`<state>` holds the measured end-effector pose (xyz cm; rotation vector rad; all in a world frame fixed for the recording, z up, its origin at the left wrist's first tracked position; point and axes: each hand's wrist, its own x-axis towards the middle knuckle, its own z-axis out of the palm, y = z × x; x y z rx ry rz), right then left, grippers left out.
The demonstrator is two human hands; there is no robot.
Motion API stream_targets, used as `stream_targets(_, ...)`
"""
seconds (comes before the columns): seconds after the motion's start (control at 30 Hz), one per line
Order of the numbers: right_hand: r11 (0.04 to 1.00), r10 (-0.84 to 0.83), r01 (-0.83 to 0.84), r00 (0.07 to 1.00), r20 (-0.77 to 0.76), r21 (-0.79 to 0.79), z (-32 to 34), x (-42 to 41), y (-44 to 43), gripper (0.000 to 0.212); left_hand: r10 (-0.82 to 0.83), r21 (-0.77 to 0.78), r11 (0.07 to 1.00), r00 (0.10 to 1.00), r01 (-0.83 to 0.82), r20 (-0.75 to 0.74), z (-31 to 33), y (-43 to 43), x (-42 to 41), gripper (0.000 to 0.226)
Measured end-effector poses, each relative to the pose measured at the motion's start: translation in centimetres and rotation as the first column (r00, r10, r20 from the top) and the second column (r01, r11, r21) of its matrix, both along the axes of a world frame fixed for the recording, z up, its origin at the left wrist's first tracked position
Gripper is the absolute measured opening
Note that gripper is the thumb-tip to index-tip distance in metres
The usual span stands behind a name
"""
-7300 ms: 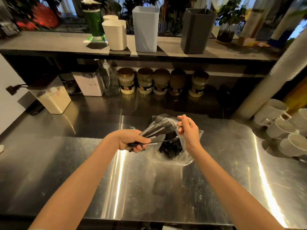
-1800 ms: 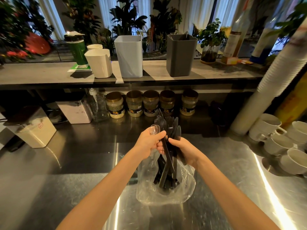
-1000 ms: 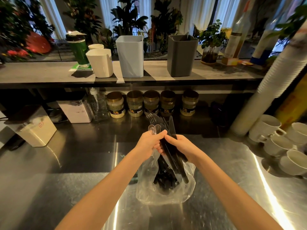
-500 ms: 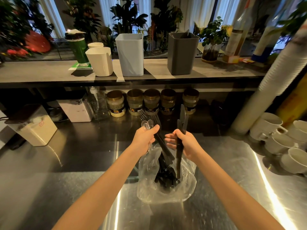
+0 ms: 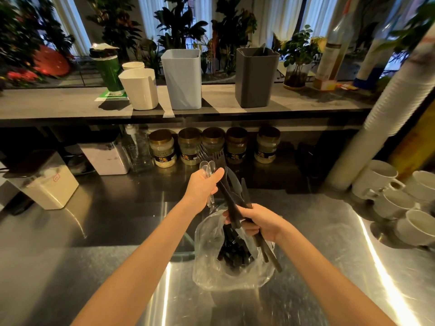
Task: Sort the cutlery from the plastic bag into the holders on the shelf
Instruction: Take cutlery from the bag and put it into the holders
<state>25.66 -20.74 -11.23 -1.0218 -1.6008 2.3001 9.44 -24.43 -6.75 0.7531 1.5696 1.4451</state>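
Cutlery (image 5: pixel 231 203) here is thin plastic, black forks and knives plus clear spoons (image 5: pixel 207 167), so I judge it very light, somewhat flexible, smooth enough to slip when bunched, and liable to snap if bent hard. Most of it sits handle-up in the plastic bag (image 5: pixel 207 260), which slumps on the steel desk (image 5: pixel 70 243) at about 6 o'clock in the view. The left hand (image 5: pixel 202 187) is closed around a mixed bunch, clear spoons and black forks fanning toward 12 o'clock. The right hand (image 5: pixel 259 222), just above the bag's mouth, is closed on several black knives (image 5: pixel 242 191), their handles trailing toward 5 o'clock. The handle, near the middle, looks like the best place to grip: pinching firmly there keeps pieces parallel and keeps tines and blades from tangling. The bag is soft and will likely shift if pulled. On the shelf (image 5: pixel 47 107) at 12 o'clock wait the white holder (image 5: pixel 141 89), the pale blue holder (image 5: pixel 183 78) and the grey holder (image 5: pixel 255 77).
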Motion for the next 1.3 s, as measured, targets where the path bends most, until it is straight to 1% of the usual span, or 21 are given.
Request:
stream_targets(0.07, 0.998, -0.024, 0.024, 1.000, 0.007, 0.052, -0.1, 0.0, -0.1, 0.025, -0.018, -0.021, 1.000, 0.997, 0.016, -0.073, -0.4, 0.0, -0.3, 0.024)
stream_targets(0.13, 0.994, -0.063, 0.060, 0.998, 0.021, 0.092, -0.3, 0.0, 0.0, 0.022, -0.047, -0.036, 0.998, 0.991, 0.043, -0.129, -0.7, -0.1, -0.5, 0.023)
stream_targets(0.3, 0.980, -0.161, 0.162, 0.987, -0.014, 0.116, 0.5, -0.8, 0.0, 0.018, -0.217, -0.069, 0.976, 0.966, 0.208, -0.144, -1.0, -0.9, 0.5, 0.029)
stream_targets(0.33, 0.976, -0.166, 0.165, 0.986, -0.005, 0.144, 0.8, -0.9, 0.1, 0.018, -0.214, -0.066, 0.976, 0.969, 0.207, -0.122, -1.0, -1.0, 0.9, 0.028)
stream_targets(0.4, 0.972, -0.140, 0.136, 0.990, 0.008, 0.190, 1.5, -0.9, 0.4, 0.018, -0.170, -0.052, 0.984, 0.985, 0.169, -0.028, -0.8, -0.9, 1.0, 0.022)
stream_targets(0.47, 0.975, -0.098, 0.096, 0.995, 0.001, 0.202, 1.8, -0.5, 0.7, 0.018, -0.141, -0.062, 0.988, 0.989, 0.144, 0.039, -0.5, -0.7, 0.8, 0.014)
stream_targets(0.5, 0.976, -0.076, 0.075, 0.997, -0.003, 0.205, 1.8, -0.4, 0.8, 0.017, -0.142, -0.058, 0.988, 0.989, 0.145, 0.051, -0.4, -0.6, 0.6, 0.009)
stream_targets(0.6, 0.977, -0.021, 0.021, 1.000, -0.001, 0.211, 1.7, -0.1, 0.9, 0.020, -0.136, -0.034, 0.990, 0.988, 0.139, 0.076, -0.2, -0.5, 0.2, 0.018)
stream_targets(0.63, 0.977, -0.010, 0.009, 1.000, 0.002, 0.213, 1.6, -0.1, 1.0, 0.020, -0.135, -0.031, 0.990, 0.988, 0.138, 0.078, -0.1, -0.5, 0.1, 0.017)
stream_targets(0.73, 0.980, 0.031, -0.029, 0.999, -0.010, 0.196, 1.5, -0.2, 1.0, 0.021, -0.125, -0.027, 0.991, 0.987, 0.128, 0.097, -0.2, -0.6, 0.2, 0.010)
stream_targets(0.83, 0.980, 0.074, -0.063, 0.996, -0.049, 0.190, 1.7, -0.3, 0.4, 0.028, -0.083, -0.012, 0.996, 0.984, 0.086, 0.156, -0.1, -0.5, 0.2, 0.008)
stream_targets(0.9, 0.963, 0.099, -0.091, 0.995, -0.018, 0.252, 1.8, -0.6, 0.0, 0.020, -0.053, -0.019, 0.998, 0.991, 0.055, 0.120, 0.2, -0.5, 0.5, 0.007)
stream_targets(0.97, 0.949, 0.066, -0.070, 0.998, 0.023, 0.308, 1.7, -1.0, -0.2, 0.013, -0.035, -0.036, 0.999, 0.998, 0.037, 0.048, 0.3, -0.4, 0.8, 0.007)
stream_targets(1.0, 0.951, 0.038, -0.044, 0.999, 0.024, 0.307, 1.8, -1.1, -0.2, 0.012, -0.043, -0.036, 0.998, 0.998, 0.044, 0.036, 0.3, -0.4, 0.7, 0.009)
stream_targets(1.03, 0.957, 0.018, -0.020, 1.000, 0.011, 0.289, 1.8, -1.1, 0.0, 0.011, -0.065, -0.025, 0.998, 0.997, 0.066, 0.050, 0.4, -0.5, 0.6, 0.011)
stream_targets(1.1, 0.969, 0.015, -0.008, 1.000, -0.024, 0.247, 2.0, -0.9, 0.1, 0.012, -0.135, 0.015, 0.991, 0.981, 0.135, 0.138, 0.6, -0.6, 0.0, 0.017)
stream_targets(1.2, 0.982, 0.061, -0.043, 0.994, -0.093, 0.186, 2.3, -0.4, 0.0, 0.018, -0.263, 0.080, 0.965, 0.916, 0.251, 0.303, 0.8, -1.2, -0.6, 0.023)
stream_targets(1.3, 0.989, 0.129, -0.112, 0.969, -0.210, 0.091, 2.2, -0.4, 0.0, 0.020, -0.300, 0.154, 0.954, 0.849, 0.259, 0.435, 0.6, -1.8, -0.6, 0.025)
